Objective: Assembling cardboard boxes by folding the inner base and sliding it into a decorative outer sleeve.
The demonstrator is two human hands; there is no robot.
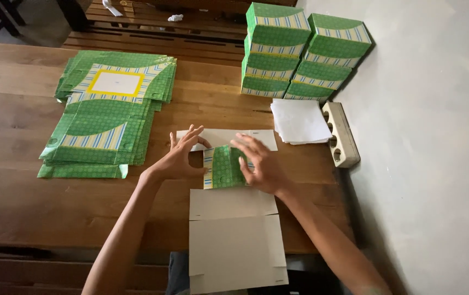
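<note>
Box blank [234, 240]: near end cut off by bottom edge; its middle, w/ the green folded flap [224, 167], partly hidden under both hands. Right hand [260, 164] blurred. Beyond the blank, top edge crops the folded-box stack [300, 52]; small white bits [175, 17] on the far bench too small to tell.
</note>
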